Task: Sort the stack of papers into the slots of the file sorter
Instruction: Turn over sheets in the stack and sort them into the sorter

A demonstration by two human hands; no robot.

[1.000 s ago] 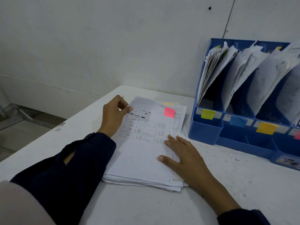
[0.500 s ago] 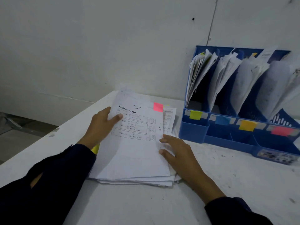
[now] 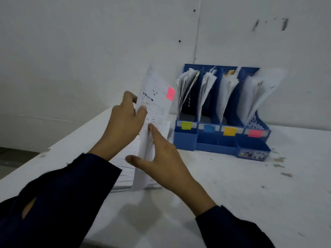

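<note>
My left hand [image 3: 123, 122] grips a printed sheet [image 3: 155, 104] with a pink sticky tab [image 3: 170, 93], lifted nearly upright above the paper stack [image 3: 125, 165] on the table. My right hand [image 3: 161, 158] touches the sheet's lower part with straight fingers, thumb spread to the left. The blue file sorter [image 3: 222, 140] stands against the wall to the right. Its slots hold papers and carry a green-yellow tab [image 3: 186, 125], a blue tab [image 3: 209, 128], an orange tab [image 3: 230, 131] and a pink tab [image 3: 255, 133].
The white table [image 3: 232, 194] runs to the wall behind the sorter, and its left edge drops to the floor. Small scraps and marks lie on the table right of the sorter [image 3: 279, 161].
My left hand has lifted the pink-tabbed sheet off the stack and tilted it upright. My right hand rose from the stack to touch the sheet. The view shifted left.
</note>
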